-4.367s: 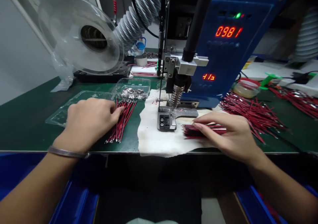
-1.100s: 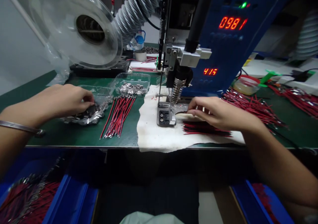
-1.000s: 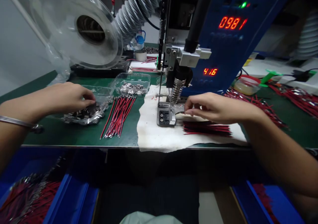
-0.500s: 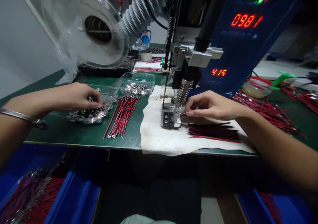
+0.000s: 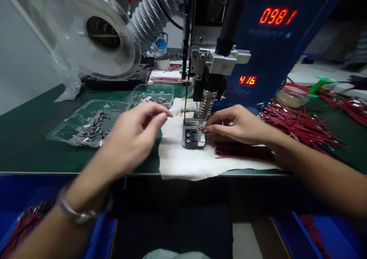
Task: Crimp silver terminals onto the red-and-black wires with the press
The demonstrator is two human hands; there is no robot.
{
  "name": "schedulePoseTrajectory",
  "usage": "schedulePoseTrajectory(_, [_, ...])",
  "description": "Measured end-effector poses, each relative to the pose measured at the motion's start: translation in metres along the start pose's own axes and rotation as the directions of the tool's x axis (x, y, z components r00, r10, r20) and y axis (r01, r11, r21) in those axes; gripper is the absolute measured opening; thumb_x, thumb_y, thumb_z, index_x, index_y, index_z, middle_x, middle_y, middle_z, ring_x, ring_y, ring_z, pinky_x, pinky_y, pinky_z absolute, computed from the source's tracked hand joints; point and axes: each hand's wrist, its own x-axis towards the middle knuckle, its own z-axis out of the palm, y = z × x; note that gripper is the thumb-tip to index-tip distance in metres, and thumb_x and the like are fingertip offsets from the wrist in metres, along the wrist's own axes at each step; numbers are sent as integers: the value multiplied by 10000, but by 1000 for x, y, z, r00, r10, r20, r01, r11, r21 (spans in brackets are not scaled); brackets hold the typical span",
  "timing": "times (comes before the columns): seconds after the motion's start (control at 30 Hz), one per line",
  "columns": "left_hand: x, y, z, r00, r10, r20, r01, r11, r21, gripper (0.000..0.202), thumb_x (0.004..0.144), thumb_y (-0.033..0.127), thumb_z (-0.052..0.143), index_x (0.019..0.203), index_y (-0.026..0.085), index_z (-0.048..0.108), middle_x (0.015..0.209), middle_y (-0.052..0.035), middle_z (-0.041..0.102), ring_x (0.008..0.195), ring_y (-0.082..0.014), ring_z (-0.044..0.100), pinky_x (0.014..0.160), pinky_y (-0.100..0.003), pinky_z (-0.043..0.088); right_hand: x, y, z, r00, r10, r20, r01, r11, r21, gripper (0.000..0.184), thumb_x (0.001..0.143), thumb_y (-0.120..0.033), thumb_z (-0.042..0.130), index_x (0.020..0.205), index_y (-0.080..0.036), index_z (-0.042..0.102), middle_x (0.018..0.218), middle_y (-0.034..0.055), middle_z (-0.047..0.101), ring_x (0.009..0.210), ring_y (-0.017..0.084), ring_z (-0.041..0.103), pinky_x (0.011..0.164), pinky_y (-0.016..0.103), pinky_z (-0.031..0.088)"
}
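My right hand (image 5: pixel 237 125) pinches the end of a red wire (image 5: pixel 202 129) at the small metal fixture (image 5: pixel 191 136), just under the spring-wrapped tip (image 5: pixel 208 102) of the blue soldering machine (image 5: pixel 266 48). My left hand (image 5: pixel 140 132) is left of the fixture, thumb and forefinger pressed together. Whatever lies between them is too small to make out. Behind my left wrist sits a clear plastic tray (image 5: pixel 61 131) of small metal connectors (image 5: pixel 93 131). Below my right hand, a row of red and black wires (image 5: pixel 243 150) lies on a white cloth (image 5: pixel 183 165).
A second clear tray (image 5: pixel 169 90) of metal parts stands behind my left hand. A large clear spool (image 5: pixel 69 41) and a ribbed grey hose (image 5: pixel 157 14) rise at back left. A heap of red wires (image 5: pixel 298 129) and a round tub (image 5: pixel 292 95) lie at right.
My left hand has left the connector tray and moved right toward the fixture, now covering the wire bundle there. My right hand stays at the fixture. The lower display went from 415 to 416.
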Motion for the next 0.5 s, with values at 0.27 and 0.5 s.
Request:
schedulePoseTrajectory(0.27, [-10, 17, 67, 933, -360, -12, 301, 798, -522, 202, 780, 331, 680, 910, 177, 674, 806, -41, 669, 473, -86, 450, 451, -218, 335, -4, -1, 7, 997, -30, -73, 25, 998, -62, 214, 873, -317, 577, 900, -151, 709, 824, 36, 713, 681, 118, 611, 638, 224, 446])
schedulePoseTrajectory(0.5, [-14, 12, 80, 917, -394, -60, 306, 792, -528, 261, 766, 416, 687, 874, 184, 739, 741, -51, 681, 499, -107, 476, 452, -229, 345, -7, -2, 11, 990, -50, -135, 43, 998, -50, 167, 851, -268, 590, 869, -147, 703, 753, 20, 690, 595, 94, 556, 576, 210, 422])
